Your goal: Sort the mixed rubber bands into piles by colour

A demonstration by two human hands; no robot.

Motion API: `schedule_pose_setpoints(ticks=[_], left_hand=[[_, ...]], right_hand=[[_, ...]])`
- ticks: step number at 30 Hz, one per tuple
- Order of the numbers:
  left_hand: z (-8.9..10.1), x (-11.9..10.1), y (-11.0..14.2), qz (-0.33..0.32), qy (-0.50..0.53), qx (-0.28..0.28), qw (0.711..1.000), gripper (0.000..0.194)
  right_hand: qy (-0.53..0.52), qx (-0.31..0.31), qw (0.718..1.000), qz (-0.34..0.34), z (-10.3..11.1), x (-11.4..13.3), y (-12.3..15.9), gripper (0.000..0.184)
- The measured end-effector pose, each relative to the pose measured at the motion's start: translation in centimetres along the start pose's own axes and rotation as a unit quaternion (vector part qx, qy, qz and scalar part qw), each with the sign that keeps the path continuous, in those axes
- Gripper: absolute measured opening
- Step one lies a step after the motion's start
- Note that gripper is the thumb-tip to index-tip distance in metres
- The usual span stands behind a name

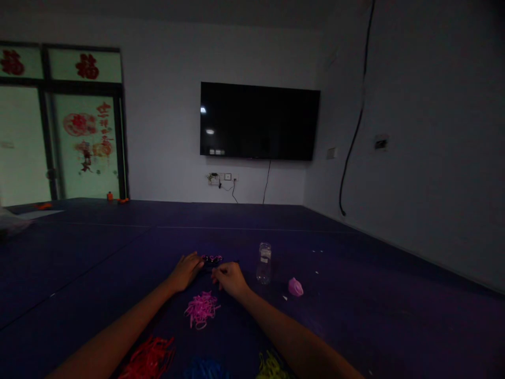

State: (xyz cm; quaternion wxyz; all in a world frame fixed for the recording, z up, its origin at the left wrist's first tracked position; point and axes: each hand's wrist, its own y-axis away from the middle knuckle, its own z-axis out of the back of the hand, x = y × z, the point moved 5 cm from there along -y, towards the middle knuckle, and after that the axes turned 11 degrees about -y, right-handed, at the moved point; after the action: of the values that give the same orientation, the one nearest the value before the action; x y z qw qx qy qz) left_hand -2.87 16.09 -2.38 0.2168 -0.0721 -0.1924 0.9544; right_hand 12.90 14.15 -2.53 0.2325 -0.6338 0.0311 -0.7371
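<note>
My left hand lies fairly flat on the purple surface, its fingertips at the edge of a small dark object with pink loops. What exactly this object is stays too dark to make out. Just to its right, my right hand has its fingers curled into a pinch; whatever is between them is too small to see. Between my forearms sits a loose pile of pink bands. Closer to me are piles of red bands, blue bands and yellow-green bands.
A clear bottle stands upright right of my right hand. Beyond it lies a crumpled pink item, with several white scraps around. The purple surface reaches toward a wall with a television. A cable hangs along the right wall.
</note>
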Motion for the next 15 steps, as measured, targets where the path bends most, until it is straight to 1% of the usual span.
schedule_pose_setpoints(ticks=[5, 8, 11, 15], left_hand=[[0.75, 0.11, -0.21, -0.003, 0.034, -0.059, 0.998, 0.044], [1.02, 0.25, -0.29, 0.000, 0.055, -0.083, 0.995, 0.045], [1.02, 0.21, -0.28, -0.010, 0.059, -0.083, 0.995, 0.040], [1.02, 0.39, -0.25, -0.003, 0.051, -0.084, 0.995, 0.036]], right_hand=[[0.003, -0.004, 1.000, 0.002, -0.02, -0.02, 0.04, 0.030], [0.003, -0.009, 1.000, 0.004, -0.05, 0.00, 0.08, 0.030], [0.005, -0.008, 1.000, 0.011, -0.12, 0.03, 0.07, 0.030], [0.010, -0.006, 1.000, 0.009, -0.14, 0.01, -0.01, 0.031]])
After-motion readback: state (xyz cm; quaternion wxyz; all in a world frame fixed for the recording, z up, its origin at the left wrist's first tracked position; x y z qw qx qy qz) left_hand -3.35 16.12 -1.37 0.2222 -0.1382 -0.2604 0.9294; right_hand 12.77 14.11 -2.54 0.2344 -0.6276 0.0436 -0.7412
